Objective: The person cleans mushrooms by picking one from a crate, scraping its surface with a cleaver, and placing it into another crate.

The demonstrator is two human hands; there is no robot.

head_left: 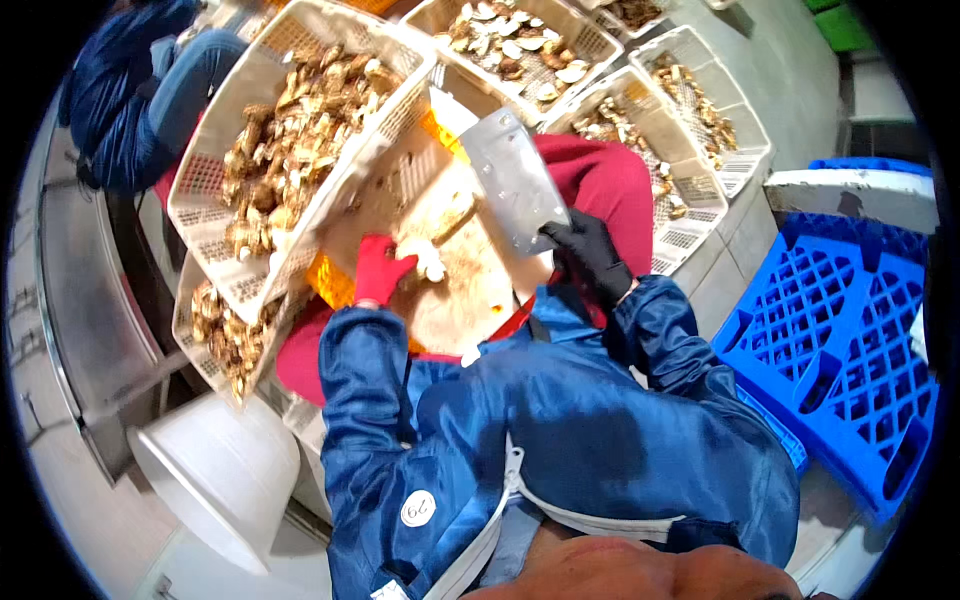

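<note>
My left hand [380, 270], in a red glove, has its fingers on a pale mushroom piece [426, 259] at the left part of a wooden board [457, 307] across my lap. My right hand [589, 251], in a black glove, grips a wide metal blade [514, 176], seemingly a cleaver, by its near end; the handle is hidden by the hand. The blade is held above the board's right edge, apart from the mushroom. Beyond the left hand a brownish, elongated piece [454, 217] lies on the board.
A large plastic crate [187, 176] of mushrooms stands at the left, another crate [184, 334] below it. Further crates [615, 56] holding mushroom pieces are ahead and right. A white bucket [225, 457] lies tipped at lower left, blue pallets [832, 337] at right. Another person [127, 97] sits at upper left.
</note>
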